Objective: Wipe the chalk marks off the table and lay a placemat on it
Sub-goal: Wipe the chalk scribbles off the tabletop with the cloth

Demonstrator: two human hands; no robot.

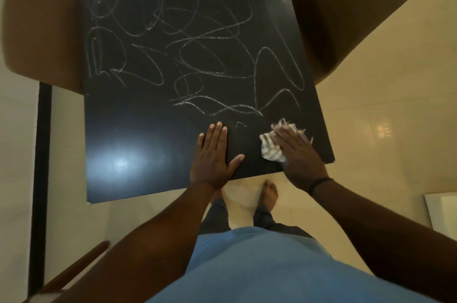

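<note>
A black table [138, 134] fills the middle of the view. White chalk scribbles [197, 55] cover its far and middle parts, while the near strip looks mostly bare with a light glare. My left hand [214, 157] lies flat, palm down, fingers apart, near the front edge. My right hand [296, 152] presses a crumpled striped white cloth [270, 147] onto the table by the near right corner. A faint chalk curl [241, 126] shows between the two hands. No placemat is in view.
A brown chair [42, 30] stands at the table's left side and another brown chair [356, 6] at its right. A wooden chair part [74, 270] pokes in at bottom left. A white object [442, 213] lies on the tiled floor at the right.
</note>
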